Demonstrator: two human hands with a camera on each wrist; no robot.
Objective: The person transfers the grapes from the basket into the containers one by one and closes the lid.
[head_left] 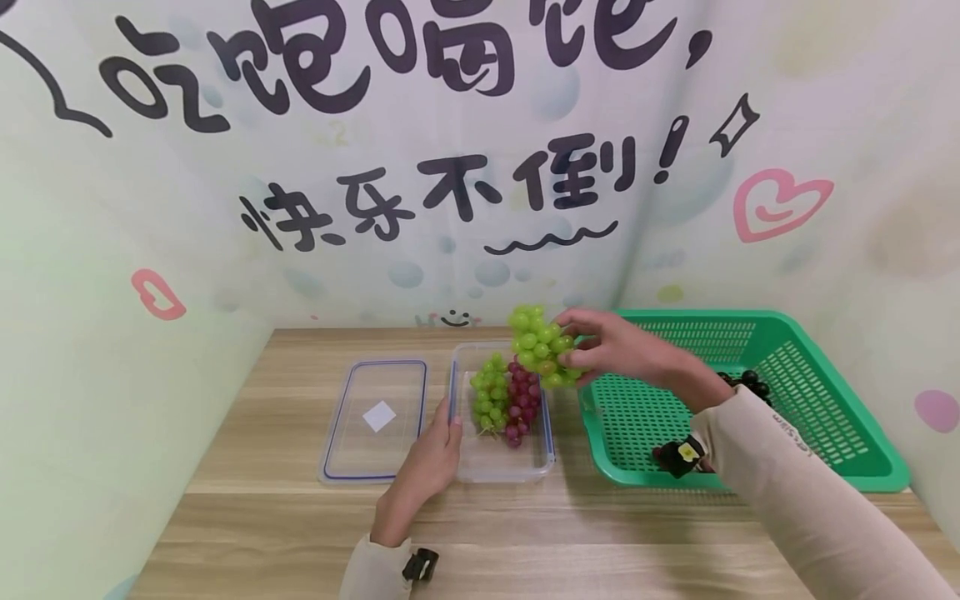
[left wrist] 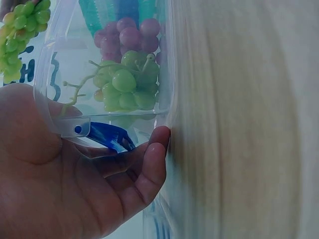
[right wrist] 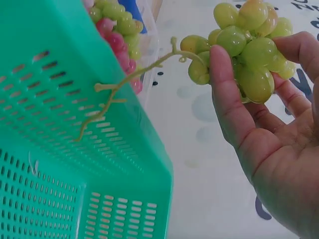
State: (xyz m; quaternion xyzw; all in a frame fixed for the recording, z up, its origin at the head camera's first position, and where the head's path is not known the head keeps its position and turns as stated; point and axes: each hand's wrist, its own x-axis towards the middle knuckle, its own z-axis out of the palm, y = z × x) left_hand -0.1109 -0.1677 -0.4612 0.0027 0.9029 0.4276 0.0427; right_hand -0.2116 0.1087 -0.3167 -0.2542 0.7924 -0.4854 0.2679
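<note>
My right hand (head_left: 618,346) holds a bunch of green grapes (head_left: 538,340) above the far right part of a clear plastic container (head_left: 487,467). Fingers and thumb are round the bunch in the right wrist view, and its bare stem (right wrist: 134,75) sticks out past the thumb toward the basket. In the container, another green bunch (head_left: 489,392) lies beside a bunch of red grapes (head_left: 522,408). At the container's left side, my left hand (head_left: 431,454) grips the wall, its fingers curled by a blue latch (left wrist: 110,136) in the left wrist view.
A clear lid (head_left: 348,433) with a blue seal and a white label (head_left: 380,416) lies left of the container. On the right stands a green slotted basket (head_left: 813,342) with dark grapes (head_left: 752,383) inside. A printed cloth wall (head_left: 360,292) rises behind the wooden table (head_left: 247,442).
</note>
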